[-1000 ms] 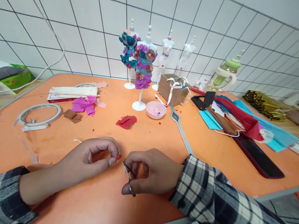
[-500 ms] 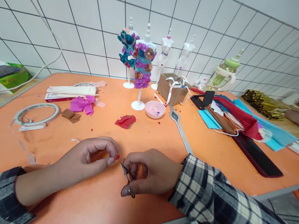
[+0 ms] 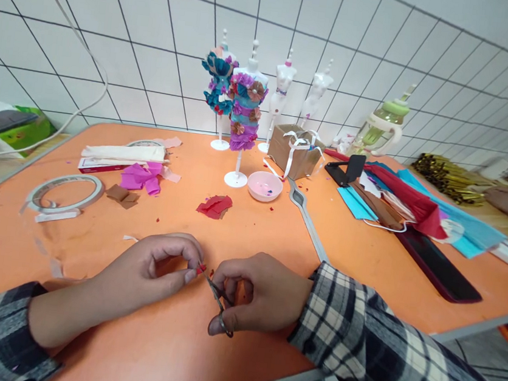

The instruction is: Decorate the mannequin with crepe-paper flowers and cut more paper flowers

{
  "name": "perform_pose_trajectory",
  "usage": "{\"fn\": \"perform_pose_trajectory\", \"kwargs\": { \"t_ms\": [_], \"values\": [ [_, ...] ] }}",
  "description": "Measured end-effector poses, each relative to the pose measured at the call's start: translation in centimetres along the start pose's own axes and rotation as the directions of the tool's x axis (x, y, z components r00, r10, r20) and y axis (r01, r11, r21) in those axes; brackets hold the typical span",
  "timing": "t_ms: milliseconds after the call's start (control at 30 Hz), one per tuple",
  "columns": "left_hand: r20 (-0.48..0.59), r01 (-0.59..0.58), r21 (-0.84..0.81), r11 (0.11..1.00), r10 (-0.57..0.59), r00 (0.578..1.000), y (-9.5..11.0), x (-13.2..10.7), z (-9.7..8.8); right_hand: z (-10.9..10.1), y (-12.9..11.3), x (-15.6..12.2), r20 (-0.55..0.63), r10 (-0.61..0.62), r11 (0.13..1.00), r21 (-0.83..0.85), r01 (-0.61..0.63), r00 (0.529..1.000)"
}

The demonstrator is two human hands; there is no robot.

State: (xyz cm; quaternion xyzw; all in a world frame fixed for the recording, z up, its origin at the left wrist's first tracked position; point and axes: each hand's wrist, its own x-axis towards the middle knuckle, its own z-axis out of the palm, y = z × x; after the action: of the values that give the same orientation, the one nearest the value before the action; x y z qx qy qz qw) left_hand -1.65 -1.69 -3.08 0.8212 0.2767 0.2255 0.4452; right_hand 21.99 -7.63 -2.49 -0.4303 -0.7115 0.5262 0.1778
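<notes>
My left hand (image 3: 153, 268) rests on the orange table (image 3: 163, 339) and pinches a tiny red paper piece (image 3: 200, 267) between thumb and forefinger. My right hand (image 3: 265, 293) is closed round small scissors (image 3: 218, 299), whose blades point up-left at the red piece. Both wrists lie on the table near its front edge, in plaid sleeves. A heap of red crepe scraps (image 3: 214, 205) lies just beyond the hands.
Small mannequins stand at the back, two dressed in paper flowers (image 3: 244, 113). Near them are a pink bowl (image 3: 264, 186), a brown box with ribbon (image 3: 296, 143), a tape roll (image 3: 65, 190), magenta paper (image 3: 143, 178), coloured crepe sheets (image 3: 417, 206) and a green bottle (image 3: 383, 129).
Almost nothing has changed. The scissors have shifted slightly against the red piece, and the view has moved a little.
</notes>
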Motion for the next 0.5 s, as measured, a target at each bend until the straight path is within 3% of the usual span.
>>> {"fn": "perform_pose_trajectory", "kwargs": {
  "t_ms": [267, 500],
  "values": [
    [0.006, -0.006, 0.001, 1.0, 0.006, 1.0, -0.14, 0.06, -0.02, 0.1, 0.39, 0.16, -0.005, -0.067, 0.998, 0.009, 0.067, 0.998],
    [0.011, -0.013, 0.004, 1.0, 0.013, 1.0, -0.08, 0.24, 0.08, -0.01, -0.34, -0.17, 0.013, -0.008, 1.0, -0.004, 0.008, 1.0]
  ]
}}
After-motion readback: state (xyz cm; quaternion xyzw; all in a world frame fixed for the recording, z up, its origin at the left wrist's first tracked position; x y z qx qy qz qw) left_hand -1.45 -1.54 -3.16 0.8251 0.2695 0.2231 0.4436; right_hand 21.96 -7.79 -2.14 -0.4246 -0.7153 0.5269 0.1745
